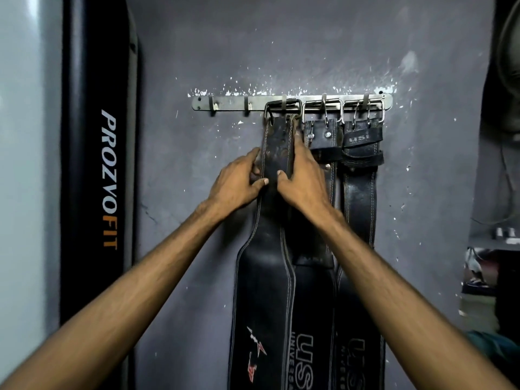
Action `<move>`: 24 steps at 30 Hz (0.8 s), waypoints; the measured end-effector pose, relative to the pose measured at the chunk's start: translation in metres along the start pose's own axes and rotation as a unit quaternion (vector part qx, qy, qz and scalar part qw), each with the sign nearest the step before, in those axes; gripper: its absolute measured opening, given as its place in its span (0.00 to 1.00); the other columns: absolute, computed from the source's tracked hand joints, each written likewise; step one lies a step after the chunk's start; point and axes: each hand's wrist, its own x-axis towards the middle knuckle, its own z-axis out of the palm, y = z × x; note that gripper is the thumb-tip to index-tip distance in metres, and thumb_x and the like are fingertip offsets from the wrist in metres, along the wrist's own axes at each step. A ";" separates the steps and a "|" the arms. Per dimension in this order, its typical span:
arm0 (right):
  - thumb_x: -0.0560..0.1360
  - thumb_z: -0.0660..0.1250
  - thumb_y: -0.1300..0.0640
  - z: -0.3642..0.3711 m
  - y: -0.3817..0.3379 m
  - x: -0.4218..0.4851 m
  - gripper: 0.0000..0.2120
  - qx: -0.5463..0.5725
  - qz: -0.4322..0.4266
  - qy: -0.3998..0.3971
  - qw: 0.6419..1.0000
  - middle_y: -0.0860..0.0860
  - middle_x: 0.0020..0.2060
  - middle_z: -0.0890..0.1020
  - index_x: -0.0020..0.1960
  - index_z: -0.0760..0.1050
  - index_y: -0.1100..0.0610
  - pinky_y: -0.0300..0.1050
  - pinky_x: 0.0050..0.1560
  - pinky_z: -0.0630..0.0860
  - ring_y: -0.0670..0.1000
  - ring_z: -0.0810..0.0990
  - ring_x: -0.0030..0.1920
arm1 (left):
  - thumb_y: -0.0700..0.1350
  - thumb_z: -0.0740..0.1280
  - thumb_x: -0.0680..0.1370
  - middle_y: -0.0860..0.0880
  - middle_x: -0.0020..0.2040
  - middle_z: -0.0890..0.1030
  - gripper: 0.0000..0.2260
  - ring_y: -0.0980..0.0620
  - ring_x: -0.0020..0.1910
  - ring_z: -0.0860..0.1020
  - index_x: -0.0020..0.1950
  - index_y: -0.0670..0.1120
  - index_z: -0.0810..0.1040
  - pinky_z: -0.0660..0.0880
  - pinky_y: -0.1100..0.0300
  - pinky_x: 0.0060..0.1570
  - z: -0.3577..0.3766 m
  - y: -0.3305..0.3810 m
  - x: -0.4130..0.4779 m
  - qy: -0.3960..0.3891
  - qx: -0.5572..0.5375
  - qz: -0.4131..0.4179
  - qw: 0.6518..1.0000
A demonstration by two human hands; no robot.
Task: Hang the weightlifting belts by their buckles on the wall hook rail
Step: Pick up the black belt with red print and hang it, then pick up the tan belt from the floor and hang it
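Nearest: two bare forearms reaching up and forward from the lower corners toward the middle of the wall.

Left hand [236,182] at the left edge of the left belt [263,291], thumb laid on the strap front, fingers curled round the edge behind; grip closed on that belt, lightly. Right hand [302,175] at the strap's right edge, thumb on the front, index finger stretched up along the edge toward the buckle; other fingers hidden behind the strap, grip closed on the same belt.

Left belt hanging straight down, narrow holed strap above, wide black back panel below with a red and white mark near the bottom. Dark buckle [283,106] hooked over the third hook from the left.

Just right, touching: middle belt [320,142], chrome buckle on the fourth hook, "USI" lettering low down. Next right: right belt [361,175], chrome buckle on the fifth hook, small "USI" tag near the top, loop keeper below it. All three flat against the wall, edges overlapping.

Behind: steel rail [230,103] screwed to the grey wall [281,46], two left hooks bare, white paint chips above and around it.

Far left: tall black pad [97,164] lettered "PROZVOFIT", upright beside the wall.
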 end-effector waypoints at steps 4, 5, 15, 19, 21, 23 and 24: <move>0.74 0.70 0.61 0.004 -0.006 -0.041 0.40 0.032 0.019 0.003 0.999 0.56 0.76 0.68 0.81 0.55 0.57 0.54 0.64 0.78 0.59 0.82 0.59 | 0.49 0.72 0.75 0.53 0.53 0.81 0.31 0.53 0.40 0.77 0.76 0.49 0.65 0.77 0.52 0.54 -0.005 -0.009 -0.045 -0.030 -0.019 -0.021 0.999; 0.74 0.70 0.61 0.005 -0.009 -0.055 0.39 0.037 0.029 -0.002 0.999 0.55 0.75 0.69 0.81 0.56 0.56 0.54 0.63 0.79 0.58 0.83 0.57 | 0.49 0.72 0.75 0.53 0.53 0.81 0.31 0.53 0.39 0.77 0.76 0.50 0.66 0.78 0.51 0.53 -0.006 -0.010 -0.059 -0.037 -0.026 -0.027 0.999; 0.76 0.70 0.58 0.036 -0.003 -0.214 0.26 0.045 0.109 -0.102 0.988 0.48 0.66 0.77 0.72 0.69 0.53 0.46 0.51 0.81 0.41 0.80 0.37 | 0.46 0.72 0.75 0.55 0.52 0.79 0.27 0.56 0.35 0.78 0.73 0.52 0.69 0.80 0.54 0.46 0.017 -0.027 -0.251 -0.143 -0.124 -0.109 0.976; 0.76 0.71 0.59 0.067 0.016 -0.292 0.24 0.070 0.149 -0.162 0.973 0.48 0.65 0.78 0.70 0.72 0.53 0.37 0.45 0.77 0.41 0.79 0.37 | 0.46 0.72 0.75 0.56 0.52 0.78 0.26 0.55 0.34 0.78 0.72 0.53 0.70 0.79 0.53 0.45 0.043 -0.032 -0.349 -0.214 -0.140 -0.184 0.949; 0.76 0.71 0.61 0.082 0.027 -0.336 0.23 0.086 0.173 -0.187 0.963 0.47 0.63 0.79 0.70 0.72 0.54 0.30 0.43 0.73 0.41 0.78 0.38 | 0.44 0.72 0.74 0.55 0.53 0.78 0.27 0.54 0.35 0.78 0.72 0.51 0.70 0.79 0.52 0.44 0.054 -0.033 -0.397 -0.250 -0.130 -0.216 0.935; 0.76 0.71 0.60 0.102 0.042 -0.387 0.22 0.093 0.192 -0.222 0.951 0.47 0.63 0.79 0.69 0.73 0.54 0.31 0.47 0.73 0.42 0.78 0.42 | 0.44 0.73 0.74 0.53 0.54 0.79 0.27 0.53 0.36 0.79 0.72 0.49 0.71 0.79 0.55 0.43 0.063 -0.031 -0.445 -0.286 -0.112 -0.247 0.919; 0.76 0.70 0.60 0.113 0.049 -0.414 0.21 0.099 0.202 -0.239 0.945 0.48 0.63 0.80 0.69 0.73 0.54 0.35 0.50 0.75 0.43 0.79 0.45 | 0.44 0.73 0.74 0.53 0.54 0.79 0.27 0.52 0.36 0.80 0.72 0.49 0.71 0.79 0.57 0.42 0.068 -0.029 -0.469 -0.300 -0.108 -0.263 0.911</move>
